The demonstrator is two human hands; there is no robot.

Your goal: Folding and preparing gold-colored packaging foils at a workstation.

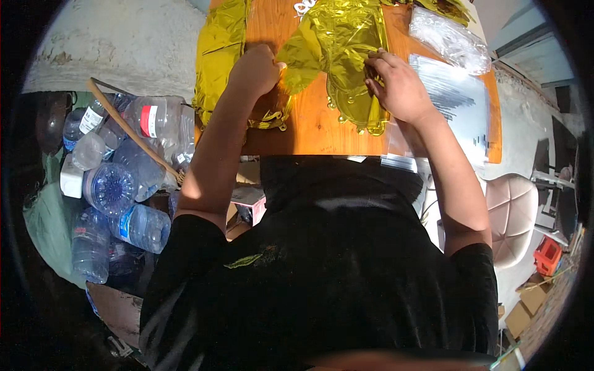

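My left hand [255,73] is closed over the table, thumb and fingers pinched at the edge of a flat gold foil balloon [352,46]. That balloon is uninflated, with a scalloped lower edge and small tabs. My right hand [401,86] rests at the balloon's right edge, its fingers slightly bent and apart, touching the foil. To the left of my left hand lies more gold foil [221,55], folded and crinkled, reaching down along the table's left side. What the left fingertips hold is partly hidden by the hand.
Clear plastic sleeves [455,102] and a crumpled transparent bag [448,40] lie on the right of the wooden table [303,137]. A small white looped item [304,7] is at the far edge. Plastic bottles [114,185] are heaped at left; a pale padded chair [510,219] stands right.
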